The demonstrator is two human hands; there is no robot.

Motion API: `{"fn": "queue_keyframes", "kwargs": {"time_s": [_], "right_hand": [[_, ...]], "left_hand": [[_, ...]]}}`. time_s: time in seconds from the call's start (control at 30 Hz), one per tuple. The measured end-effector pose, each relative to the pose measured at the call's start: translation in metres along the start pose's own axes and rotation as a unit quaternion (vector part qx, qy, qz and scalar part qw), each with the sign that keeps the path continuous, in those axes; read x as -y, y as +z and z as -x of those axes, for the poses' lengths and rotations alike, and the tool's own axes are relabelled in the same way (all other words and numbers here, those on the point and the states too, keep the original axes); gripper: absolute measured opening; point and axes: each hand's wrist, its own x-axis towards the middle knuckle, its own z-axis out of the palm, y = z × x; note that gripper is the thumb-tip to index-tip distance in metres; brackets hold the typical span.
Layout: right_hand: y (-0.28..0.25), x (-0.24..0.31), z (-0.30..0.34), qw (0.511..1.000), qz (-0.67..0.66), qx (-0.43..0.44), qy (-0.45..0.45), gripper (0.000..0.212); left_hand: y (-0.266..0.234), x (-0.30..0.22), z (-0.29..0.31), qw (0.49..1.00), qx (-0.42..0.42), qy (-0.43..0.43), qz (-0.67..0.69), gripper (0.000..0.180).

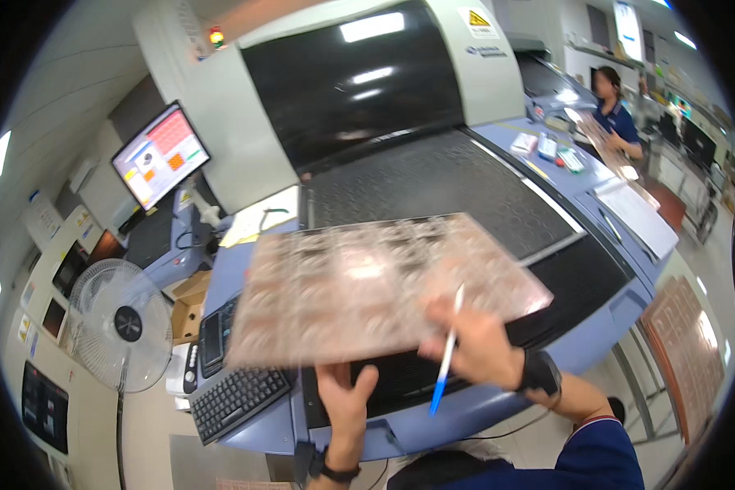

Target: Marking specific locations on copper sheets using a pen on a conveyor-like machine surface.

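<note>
A large copper-coloured circuit board panel (335, 286) with a grid of repeated patterns is held tilted above the machine's front edge, slightly blurred. My left hand (347, 400) carries it from its near edge; the fingers are hidden behind the panel and the thumb shows below the edge. A white pen with a blue end (447, 359) is gripped in my right hand (478, 343), blue end pointing down. That hand lies over the panel's near right part, its fingertips seemingly touching the surface.
Behind the panel is a machine with a dark window (355, 82) and black textured bed (400, 188). A keyboard (241, 400), fan (122, 322) and monitor (162, 155) are on the left. Another person (616, 122) handles a panel at right; more panels (686, 343) stand below.
</note>
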Motion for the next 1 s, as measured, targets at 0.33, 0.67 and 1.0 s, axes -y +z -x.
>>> {"fn": "queue_keyframes", "kwargs": {"time_s": [0.33, 0.67, 1.0], "right_hand": [[-0.045, -0.056, 0.091, 0.845, -0.411, -0.096, 0.329, 0.051], [-0.020, -0.048, 0.073, 0.940, -0.233, -0.004, 0.249, 0.015], [-0.016, -0.051, 0.067, 0.946, -0.250, 0.025, 0.205, 0.014]], "left_hand": [[-0.072, -0.045, 0.101, 0.969, -0.213, -0.121, -0.037, 0.053], [-0.063, -0.042, 0.100, 0.972, -0.184, -0.141, -0.019, 0.047], [-0.060, -0.042, 0.091, 0.972, -0.186, -0.144, -0.008, 0.041]]}}
